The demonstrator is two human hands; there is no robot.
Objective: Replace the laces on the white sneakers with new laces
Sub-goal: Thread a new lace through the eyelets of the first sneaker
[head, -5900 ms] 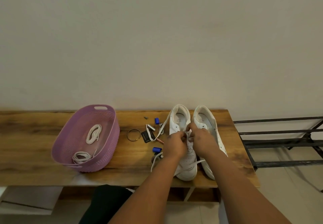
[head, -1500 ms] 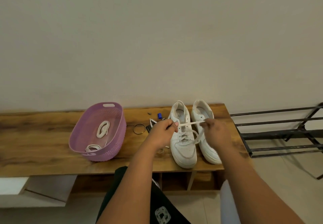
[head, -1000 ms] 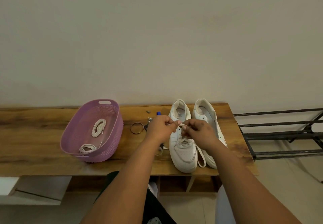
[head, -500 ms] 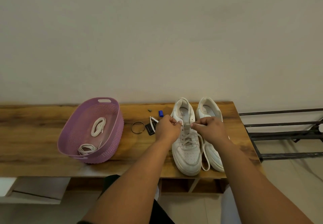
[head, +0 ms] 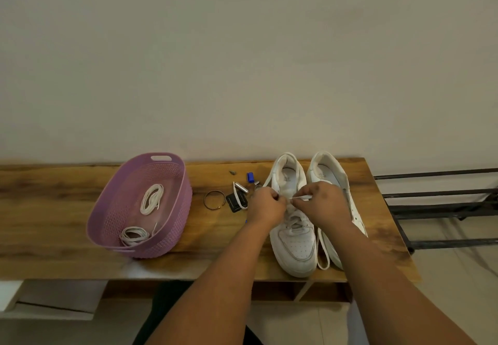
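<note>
head view: both sneakers (head: 293, 239) stand side by side on the wooden bench (head: 54, 210), toes toward me, so the eyelets face up where i can reach them. my left hand (head: 265, 206) is clenched over the near sneaker's tongue, steadying one lace strand, while my right hand (head: 320, 204) pinches the lace (head: 301, 197) tip between fingertips, held taut to aim it at an upper eyelet. slack loops down between the shoes. i judge i'm threading near the top. two coiled laces wait in the purple basket (head: 175, 226), set aside to the left within easy reach.
</note>
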